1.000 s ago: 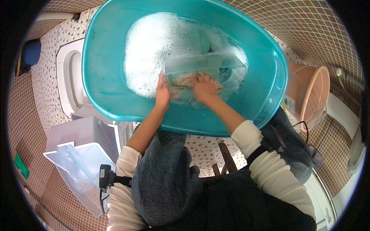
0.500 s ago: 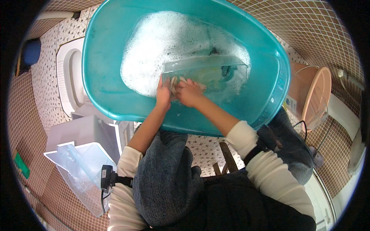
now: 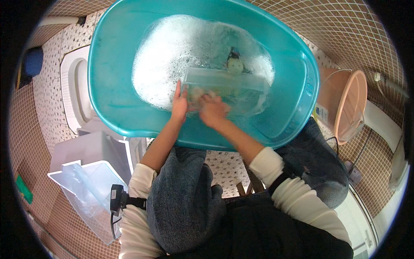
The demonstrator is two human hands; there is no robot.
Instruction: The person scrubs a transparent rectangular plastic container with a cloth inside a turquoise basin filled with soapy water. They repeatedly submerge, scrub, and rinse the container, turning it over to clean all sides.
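A clear plastic box lies tilted in the soapy water of a large teal tub. My left hand grips the box's left end wall, its fingers up along the edge. Over the box's inside is my right hand, smeared by motion, its fingers bent down. Something pale yellowish shows beside the right fingers, too blurred to name. Just beyond the box, a small pale and black object sits in the water at the foam's edge.
White foam covers the tub's left and middle water. Grey and clear plastic bins stand at the lower left, near a white squat toilet. A peach bucket leans at the right. Tiled walls close in around.
The right hand has shifted slightly down within the box and is blurred. The box has moved a little, and the pale and black object beyond it shows more fully.
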